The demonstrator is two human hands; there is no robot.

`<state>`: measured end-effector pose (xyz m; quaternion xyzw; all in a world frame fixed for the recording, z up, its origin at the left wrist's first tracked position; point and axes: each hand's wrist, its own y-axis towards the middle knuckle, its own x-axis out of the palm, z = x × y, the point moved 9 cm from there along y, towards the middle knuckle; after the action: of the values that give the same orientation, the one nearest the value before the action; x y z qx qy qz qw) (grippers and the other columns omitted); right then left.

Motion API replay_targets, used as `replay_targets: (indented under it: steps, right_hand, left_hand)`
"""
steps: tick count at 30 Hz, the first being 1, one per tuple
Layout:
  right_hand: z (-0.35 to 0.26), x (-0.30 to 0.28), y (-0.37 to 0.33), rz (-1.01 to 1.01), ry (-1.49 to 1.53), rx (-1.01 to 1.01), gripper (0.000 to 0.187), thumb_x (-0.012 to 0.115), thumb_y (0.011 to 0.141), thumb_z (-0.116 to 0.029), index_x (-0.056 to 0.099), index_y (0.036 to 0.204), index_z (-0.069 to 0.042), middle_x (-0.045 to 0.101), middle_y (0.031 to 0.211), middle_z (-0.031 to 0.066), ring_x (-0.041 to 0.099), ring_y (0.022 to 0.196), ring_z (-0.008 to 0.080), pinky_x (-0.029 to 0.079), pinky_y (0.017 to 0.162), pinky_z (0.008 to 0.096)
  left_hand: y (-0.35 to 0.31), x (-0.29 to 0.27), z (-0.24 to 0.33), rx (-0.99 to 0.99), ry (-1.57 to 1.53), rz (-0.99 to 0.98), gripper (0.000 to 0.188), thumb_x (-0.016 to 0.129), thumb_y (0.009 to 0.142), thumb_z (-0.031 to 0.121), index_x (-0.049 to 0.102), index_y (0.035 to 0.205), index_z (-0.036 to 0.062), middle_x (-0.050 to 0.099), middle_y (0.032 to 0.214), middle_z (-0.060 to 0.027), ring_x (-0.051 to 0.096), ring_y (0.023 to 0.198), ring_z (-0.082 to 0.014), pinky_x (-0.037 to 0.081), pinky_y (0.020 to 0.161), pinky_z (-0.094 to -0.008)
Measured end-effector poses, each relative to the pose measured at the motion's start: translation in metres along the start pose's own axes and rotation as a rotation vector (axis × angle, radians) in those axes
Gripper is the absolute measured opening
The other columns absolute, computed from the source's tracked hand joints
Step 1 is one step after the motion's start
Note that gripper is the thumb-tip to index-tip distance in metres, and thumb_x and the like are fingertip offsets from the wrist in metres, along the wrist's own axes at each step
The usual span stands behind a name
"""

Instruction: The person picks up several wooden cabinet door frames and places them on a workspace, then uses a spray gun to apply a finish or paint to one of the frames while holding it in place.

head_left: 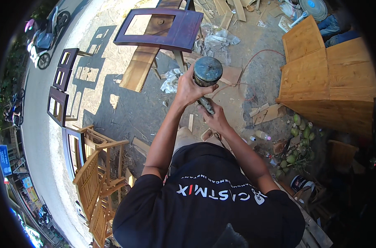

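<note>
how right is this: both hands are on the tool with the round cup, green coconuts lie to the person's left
The side is wrong: the head view shows the green coconuts on the person's right. The left hand and right hand are on the tool.

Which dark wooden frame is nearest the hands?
The dark frame lying across the plank, ahead of the left hand; the other frames line the road, farther left.
</note>
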<state>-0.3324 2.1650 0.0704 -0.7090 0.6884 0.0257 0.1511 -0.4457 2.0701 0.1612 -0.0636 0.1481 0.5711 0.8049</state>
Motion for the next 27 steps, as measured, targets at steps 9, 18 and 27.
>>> replay_targets:
  steps: [9,18,27]
  right_hand:
    - [0.0,0.057,0.004,0.11,-0.079,-0.152,0.036,0.076,0.091,-0.033,0.064,0.088,0.001,0.062,0.066,0.0193,0.066,0.06,0.0332,0.049,0.056,0.0419]
    - [0.021,0.049,0.011,-0.012,0.017,-0.157,0.03,0.075,0.093,-0.029,0.067,0.095,0.0,0.063,0.067,0.0132,0.061,0.058,0.02,0.047,0.055,0.0364]
    - [0.038,-0.102,0.062,0.097,-0.058,-0.164,0.037,0.073,0.094,-0.037,0.068,0.098,0.0,0.066,0.069,0.0166,0.067,0.06,0.0256,0.05,0.059,0.039]
  left_hand:
    - [-0.101,-0.096,-0.158,-0.329,-0.281,0.267,0.04,0.062,0.099,0.011,0.052,0.136,-0.0011,0.062,0.13,-0.0151,0.057,0.125,-0.0218,0.042,0.108,-0.0354]
    - [-0.193,0.066,-0.226,-0.573,-0.547,-0.357,0.011,0.062,0.099,0.006,0.072,0.103,0.0018,0.071,0.098,0.0026,0.06,0.086,-0.0063,0.047,0.076,-0.0276]
    - [-0.091,0.194,-0.182,-0.512,-0.632,-0.3,0.021,0.064,0.097,0.001,0.07,0.116,-0.0029,0.073,0.111,-0.0065,0.066,0.102,-0.0129,0.051,0.097,-0.0318]
